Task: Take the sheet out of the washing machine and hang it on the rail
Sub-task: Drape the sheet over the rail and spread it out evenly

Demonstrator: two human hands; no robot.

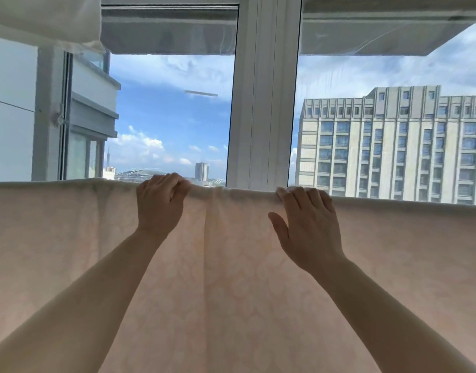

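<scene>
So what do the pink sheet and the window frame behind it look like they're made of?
The pink sheet looks like thin woven fabric, maybe cotton: daylight glows through it, a faint tone-on-tone pattern shows, and it falls in soft vertical folds. The window frame looks like white plastic or painted metal: smooth, faintly glossy, with straight moulded ridges; the look cannot settle which.

No readable text anywhere (buildings included)

White-framed window [261, 103], blue cloudy sky, grey tower block [392, 146], bright daylight
</scene>
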